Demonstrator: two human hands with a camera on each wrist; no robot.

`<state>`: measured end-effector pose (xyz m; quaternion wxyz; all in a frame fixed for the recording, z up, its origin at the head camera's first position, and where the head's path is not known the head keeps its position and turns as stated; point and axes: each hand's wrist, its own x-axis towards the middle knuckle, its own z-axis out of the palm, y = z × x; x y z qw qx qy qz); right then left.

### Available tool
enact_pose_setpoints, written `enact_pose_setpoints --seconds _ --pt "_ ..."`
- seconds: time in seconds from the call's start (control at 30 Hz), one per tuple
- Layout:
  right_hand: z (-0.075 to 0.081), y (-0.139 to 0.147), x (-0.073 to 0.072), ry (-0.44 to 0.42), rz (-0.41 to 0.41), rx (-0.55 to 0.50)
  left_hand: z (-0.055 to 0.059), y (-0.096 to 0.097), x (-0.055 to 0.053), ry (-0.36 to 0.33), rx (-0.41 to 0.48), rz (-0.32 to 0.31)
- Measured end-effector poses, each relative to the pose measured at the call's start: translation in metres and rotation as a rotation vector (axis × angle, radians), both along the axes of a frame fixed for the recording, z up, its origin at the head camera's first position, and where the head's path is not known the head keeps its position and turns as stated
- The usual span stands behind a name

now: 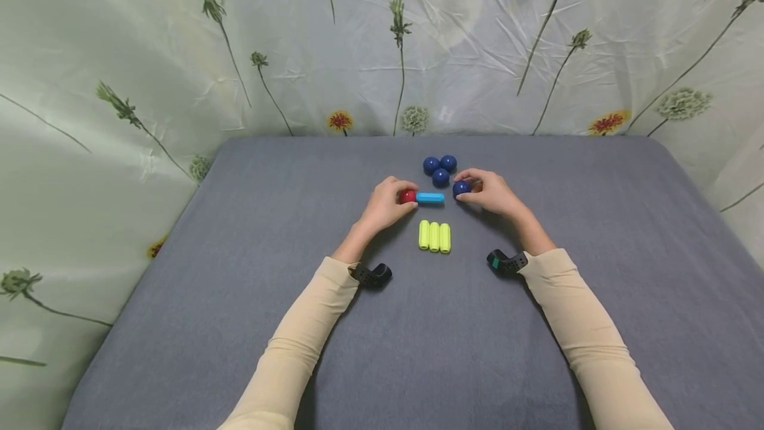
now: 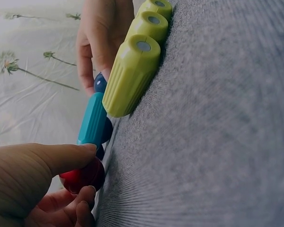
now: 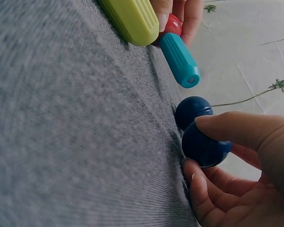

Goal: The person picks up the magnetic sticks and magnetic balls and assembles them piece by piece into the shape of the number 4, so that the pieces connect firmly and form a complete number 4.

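Note:
My left hand [image 1: 384, 203] pinches a red ball [image 1: 408, 196] between thumb and fingers. Joined end-on to that ball, a light-blue ribbed rod [image 1: 430, 198] points toward my right hand [image 1: 491, 192]. Thumb and fingers of the right hand grip a dark blue ball [image 3: 204, 147], a short gap from the rod's free end, where a small grey disc shows in the right wrist view. Three more dark blue balls [image 1: 440, 177] lie clustered just behind. Nearer to me, three yellow-green ribbed rods [image 1: 434, 236] lie side by side, with grey discs in their ends.
A grey cloth-covered table [image 1: 442, 350] lies under everything. Behind it hangs a pale curtain [image 1: 334, 45] printed with flowers. Black wrist straps with devices, one on the left wrist [image 1: 371, 275] and one on the right [image 1: 506, 262], sit close above the cloth.

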<state>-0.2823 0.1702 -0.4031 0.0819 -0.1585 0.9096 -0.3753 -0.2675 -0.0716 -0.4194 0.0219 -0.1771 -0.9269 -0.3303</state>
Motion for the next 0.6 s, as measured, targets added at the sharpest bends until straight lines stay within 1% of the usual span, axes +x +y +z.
enact_pose_setpoints --seconds 0.3,0.47,0.6 --pt "-0.0016 0.0001 0.0009 -0.048 0.119 -0.020 0.0004 -0.0027 0.0008 -0.017 -0.002 0.035" --pt "-0.0028 -0.0036 0.0023 -0.063 0.125 -0.033 0.0009 -0.0030 0.0009 -0.018 -0.007 0.043" --pt "-0.0022 -0.0063 0.0046 -0.057 0.122 -0.029 0.0008 -0.0028 0.0014 -0.010 -0.006 0.045"
